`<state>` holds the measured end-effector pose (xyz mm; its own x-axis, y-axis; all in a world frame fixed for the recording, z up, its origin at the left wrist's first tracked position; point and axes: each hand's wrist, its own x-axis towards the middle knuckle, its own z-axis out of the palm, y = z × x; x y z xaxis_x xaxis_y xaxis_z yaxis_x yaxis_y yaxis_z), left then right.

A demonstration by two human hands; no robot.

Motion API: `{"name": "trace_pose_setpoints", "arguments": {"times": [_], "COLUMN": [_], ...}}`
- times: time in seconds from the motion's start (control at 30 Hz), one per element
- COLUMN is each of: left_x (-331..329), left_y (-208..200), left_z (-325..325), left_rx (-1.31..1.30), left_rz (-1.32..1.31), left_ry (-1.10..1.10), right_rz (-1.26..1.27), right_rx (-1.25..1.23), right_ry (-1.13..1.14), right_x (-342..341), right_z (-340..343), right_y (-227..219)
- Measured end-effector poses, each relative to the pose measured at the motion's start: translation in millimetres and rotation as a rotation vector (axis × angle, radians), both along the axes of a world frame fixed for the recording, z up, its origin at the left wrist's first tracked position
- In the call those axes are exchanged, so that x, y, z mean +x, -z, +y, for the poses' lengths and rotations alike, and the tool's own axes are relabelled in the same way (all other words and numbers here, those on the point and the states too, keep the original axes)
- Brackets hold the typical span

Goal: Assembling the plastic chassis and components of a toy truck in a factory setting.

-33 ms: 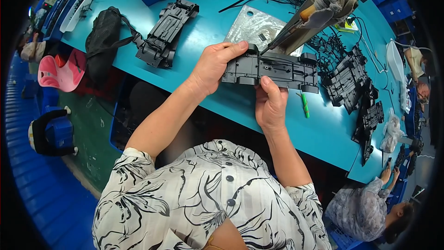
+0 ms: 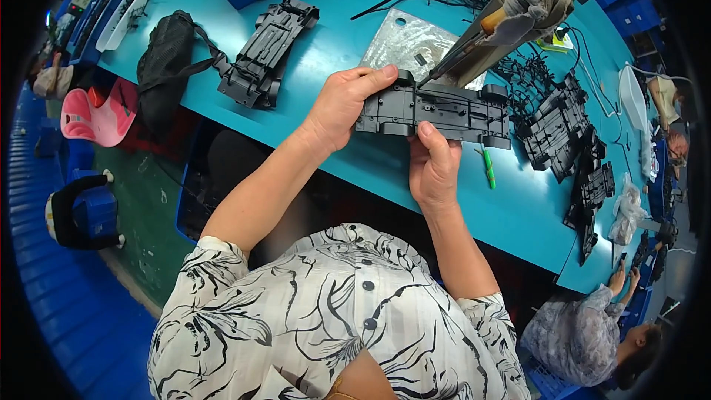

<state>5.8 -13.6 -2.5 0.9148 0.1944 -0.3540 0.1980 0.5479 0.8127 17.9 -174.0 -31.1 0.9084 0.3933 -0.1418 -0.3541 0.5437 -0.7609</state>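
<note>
My left hand [image 2: 339,110] grips the left end of a black plastic toy car chassis [image 2: 459,115], thumb along its far edge. From the near side my right hand [image 2: 435,167] holds the same chassis, its thumb on the near edge and the other fingers hidden underneath. The chassis is raised over the table's front part, its ribbed face up. A thin dark pointed rod [image 2: 446,65] comes down from a cloth-wrapped post [image 2: 529,0] and ends at the far side of the chassis; whether it touches cannot be made out. Behind lies a silvery plate [image 2: 392,38] bearing a small dark piece.
On the turquoise table [image 2: 333,37] another chassis [image 2: 270,52] lies at left, beside a black bag [image 2: 169,59]. Several more chassis [image 2: 559,130] are piled at right, near loose black parts [image 2: 522,81]. A green pen-like tool [image 2: 489,169] lies near my right hand. A co-worker [image 2: 585,333] sits at lower right.
</note>
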Motion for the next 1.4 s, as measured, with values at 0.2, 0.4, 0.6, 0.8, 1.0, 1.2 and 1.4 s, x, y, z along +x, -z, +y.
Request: {"name": "trace_pose_setpoints", "arguments": {"times": [0.2, 0.4, 0.6, 0.8, 1.0, 1.2, 1.4], "left_x": [1.7, 4.3, 3.1, 4.6, 4.6, 5.7, 6.9], "left_y": [1.4, -0.9, -1.4, 0.2, -2.4, -2.7, -1.4], "left_z": [0.3, -0.3, 2.4, 2.3, 3.2, 3.4, 4.0], "left_rx": [0.013, 0.020, 0.009, 0.003, -0.017, -0.029, -0.022], "left_rz": [-0.009, -0.012, -0.027, -0.029, -0.025, -0.035, -0.039], "left_ry": [-0.002, 0.006, 0.018, 0.022, 0.031, 0.028, 0.031], "right_rz": [-0.012, -0.033, -0.059, -0.072, -0.080, -0.073, -0.076], "right_rx": [-0.014, -0.008, -0.012, -0.011, -0.016, -0.024, -0.012], "right_ry": [0.008, -0.007, 0.011, 0.018, 0.008, 0.011, 0.016], "right_x": [0.5, 1.3, 0.1, 0.9, 0.3, 0.5, 0.3], "right_z": [1.2, -0.9, 2.4, 1.9, 1.9, 1.7, 2.6], "right_y": [-1.9, -1.3, -2.2, -1.3, -1.8, 0.0, 0.7]}}
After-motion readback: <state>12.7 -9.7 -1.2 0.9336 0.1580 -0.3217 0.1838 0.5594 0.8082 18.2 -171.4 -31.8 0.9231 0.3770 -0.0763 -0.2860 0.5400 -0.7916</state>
